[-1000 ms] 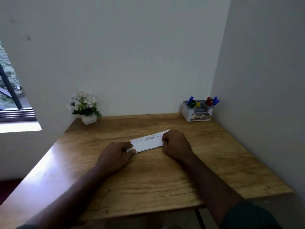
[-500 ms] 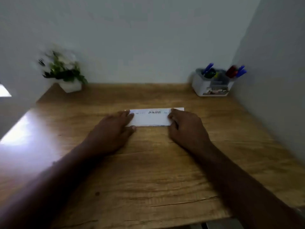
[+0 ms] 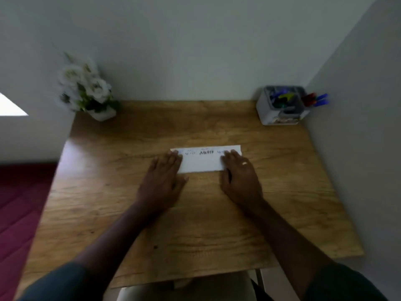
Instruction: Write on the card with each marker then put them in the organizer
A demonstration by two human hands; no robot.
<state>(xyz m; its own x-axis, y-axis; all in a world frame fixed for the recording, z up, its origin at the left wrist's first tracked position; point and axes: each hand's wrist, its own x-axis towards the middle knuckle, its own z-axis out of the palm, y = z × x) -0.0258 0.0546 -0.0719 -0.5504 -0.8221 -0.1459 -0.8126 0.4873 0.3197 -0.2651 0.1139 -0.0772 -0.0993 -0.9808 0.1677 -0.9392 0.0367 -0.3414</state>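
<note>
the card [image 3: 205, 160] lies flat on the table [image 3: 152, 213], a long white strip running side to side, and i take it as my landmark. my left hand [image 3: 161, 181] rests palm down at its left end, the fingers [image 3: 173, 156] stretched out flat and close together, their tips lying over the card's left edge and clamped on nothing. my right hand [image 3: 240, 177] rests palm down at the card's right end, its fingers likewise flat and close together, covering the lower right corner and gripping nothing. the middle of the card shows bare between my two hands. there is writing along its upper part, one darker word in the middle and fainter marks either side, too blurred for me to read.

far beyond the card and off to its right, in the table's back corner, stands the organizer [image 3: 282, 105] with the markers [image 3: 316, 99] in it; i make out red and blue caps sticking out on its right side, and a smear of yellow, blue and green inside, but i cannot count them. beyond the card to the left stands a blurred pot of white flowers [image 3: 86, 90].
</note>
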